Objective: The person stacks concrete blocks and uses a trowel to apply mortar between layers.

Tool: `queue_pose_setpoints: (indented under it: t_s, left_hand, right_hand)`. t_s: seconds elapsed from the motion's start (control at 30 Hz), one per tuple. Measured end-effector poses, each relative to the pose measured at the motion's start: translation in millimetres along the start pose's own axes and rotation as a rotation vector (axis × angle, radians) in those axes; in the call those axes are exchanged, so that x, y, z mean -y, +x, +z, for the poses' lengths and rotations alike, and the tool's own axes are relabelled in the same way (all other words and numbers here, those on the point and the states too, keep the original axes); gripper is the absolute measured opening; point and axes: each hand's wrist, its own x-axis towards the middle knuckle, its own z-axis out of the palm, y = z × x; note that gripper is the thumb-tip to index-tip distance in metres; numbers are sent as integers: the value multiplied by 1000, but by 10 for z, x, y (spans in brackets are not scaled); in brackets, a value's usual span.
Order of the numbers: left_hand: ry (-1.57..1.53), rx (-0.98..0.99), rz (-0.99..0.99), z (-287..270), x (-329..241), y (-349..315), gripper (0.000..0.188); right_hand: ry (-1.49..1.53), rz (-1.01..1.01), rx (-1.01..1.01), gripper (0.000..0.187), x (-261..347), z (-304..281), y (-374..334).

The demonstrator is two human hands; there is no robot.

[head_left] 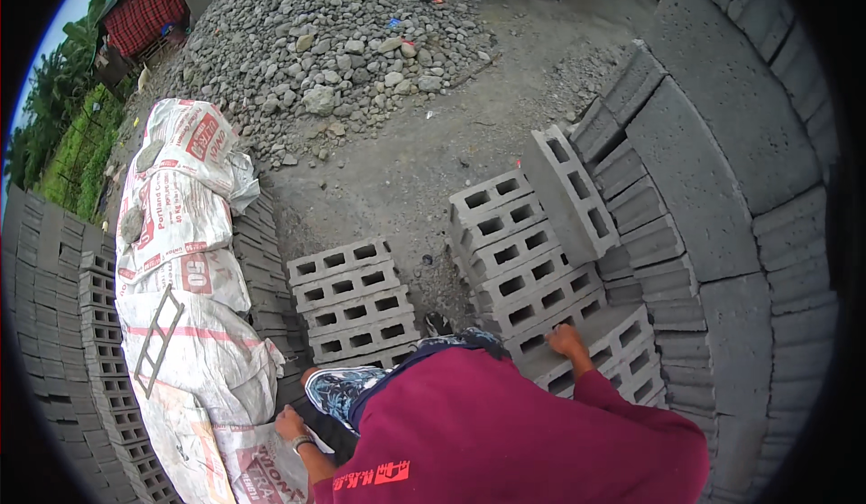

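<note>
My left hand hangs low beside the white printed sacks, its fingers loosely curled with nothing visible in them. A watch or band circles that wrist. On the other side, my right hand is closed in a loose fist above the stacked hollow concrete blocks; whether it touches them I cannot tell. No object shows in this fist. Ahead of my left leg stands another stack of hollow blocks. One patterned shoe shows between the stacks.
Tall walls of grey blocks rise at the right, with one block standing tilted against them. More block rows line the far left. A metal ladder-shaped frame lies on the sacks. Beyond is a gravel heap.
</note>
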Motion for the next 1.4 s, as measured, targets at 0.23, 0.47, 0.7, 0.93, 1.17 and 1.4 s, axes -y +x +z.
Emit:
queue_pose_setpoints:
  t_s: [0.23,0.47,0.7,0.93,1.17,1.4]
  left_hand:
    - [-449,250,349,537,-1743,-26,30]
    - [-138,332,679,827,-2231,-390,31]
    - [-96,369,550,580,-1931,-369,30]
    - [-110,289,563,305,-1654,281,38]
    - [-153,356,368,117,-1136,603,40]
    - [202,624,307,622,-501,962,47]
  right_hand:
    - [109,-13,-96,37,-147,368,329]
    - [425,128,121,29,89,261,323]
    - [83,-46,256,40,841,208,198]
    - [1,-443,272,46,2142,532,513]
    - [102,-464,430,44,3144,1401,-299]
    - [-360,-542,325,54,3189,2748,-604]
